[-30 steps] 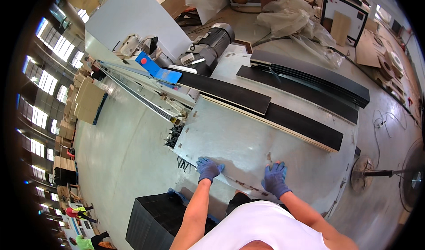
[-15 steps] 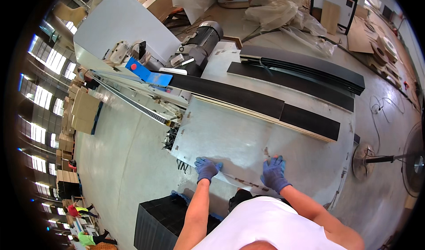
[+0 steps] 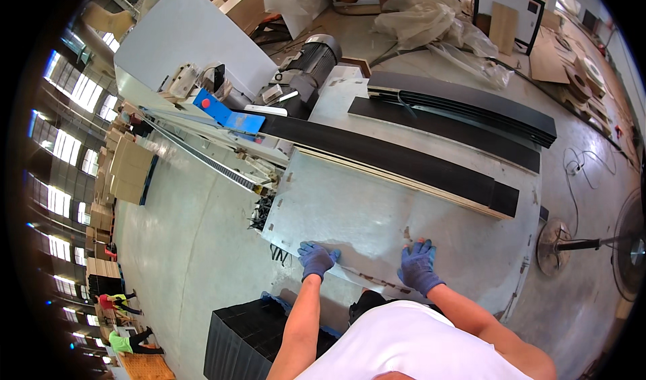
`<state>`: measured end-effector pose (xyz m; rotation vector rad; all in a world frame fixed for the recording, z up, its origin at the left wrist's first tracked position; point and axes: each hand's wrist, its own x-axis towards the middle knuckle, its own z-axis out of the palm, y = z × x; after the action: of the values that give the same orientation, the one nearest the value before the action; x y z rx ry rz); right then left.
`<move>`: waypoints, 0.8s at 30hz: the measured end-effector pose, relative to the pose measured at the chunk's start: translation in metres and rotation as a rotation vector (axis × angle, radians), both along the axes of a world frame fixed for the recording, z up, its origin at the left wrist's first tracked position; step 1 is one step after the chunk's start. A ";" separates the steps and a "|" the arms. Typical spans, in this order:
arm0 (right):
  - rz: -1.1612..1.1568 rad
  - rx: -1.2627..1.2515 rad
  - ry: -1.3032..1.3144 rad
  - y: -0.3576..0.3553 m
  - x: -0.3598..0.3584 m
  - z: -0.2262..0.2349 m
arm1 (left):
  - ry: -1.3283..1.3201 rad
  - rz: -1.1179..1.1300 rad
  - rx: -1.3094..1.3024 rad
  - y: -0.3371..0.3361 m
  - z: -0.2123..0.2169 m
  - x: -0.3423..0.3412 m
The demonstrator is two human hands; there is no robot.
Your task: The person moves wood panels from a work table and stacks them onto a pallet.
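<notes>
My left hand, in a blue glove, rests on the near left edge of the grey metal table with its fingers laid out. Further right, my right hand lies flat on the same table, also gloved, fingers spread. Neither holds anything. Beyond both hands a long black board stretches from the machine's blue guard toward the right. It lies on pale-edged boards, whose black end shows past it. Neither hand touches these boards.
Behind lie a single black board and a stack of black boards. An electric motor sits at the machine. A black block-like stack stands by my left arm, a fan at right. Two people are far left.
The upper black board has slid to the right, away from the blue guard, covering more of the boards under it. My hands have stayed in place on the table.
</notes>
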<state>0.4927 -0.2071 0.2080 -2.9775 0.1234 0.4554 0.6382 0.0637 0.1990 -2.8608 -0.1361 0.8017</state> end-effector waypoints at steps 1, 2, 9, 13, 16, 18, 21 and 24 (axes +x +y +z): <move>0.000 0.000 0.000 0.000 0.000 0.000 | -0.022 -0.011 -0.002 0.000 0.000 -0.001; 0.001 0.000 0.001 0.001 0.000 0.000 | -0.016 -0.008 -0.005 0.001 -0.001 -0.001; 0.009 -0.019 0.006 0.000 0.001 0.000 | -0.004 -0.004 -0.011 0.000 -0.001 0.000; 0.005 -0.014 -0.036 0.000 0.001 -0.004 | 0.013 0.053 -0.015 0.001 -0.008 0.002; 0.020 -0.012 -0.080 -0.002 0.001 -0.009 | -0.013 0.041 -0.024 0.006 -0.013 0.001; 0.050 -0.039 -0.105 -0.006 0.003 -0.009 | -0.004 0.059 -0.033 0.003 -0.010 0.001; 0.067 -0.029 -0.110 -0.012 0.005 -0.008 | 0.006 0.072 -0.057 -0.003 -0.001 0.001; 0.070 0.103 -0.084 -0.018 0.012 -0.011 | 0.017 0.097 -0.070 -0.005 0.008 -0.001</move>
<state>0.5050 -0.2253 0.1967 -2.9014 -0.0128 0.3331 0.6368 0.0587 0.2074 -2.9310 -0.2513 0.8656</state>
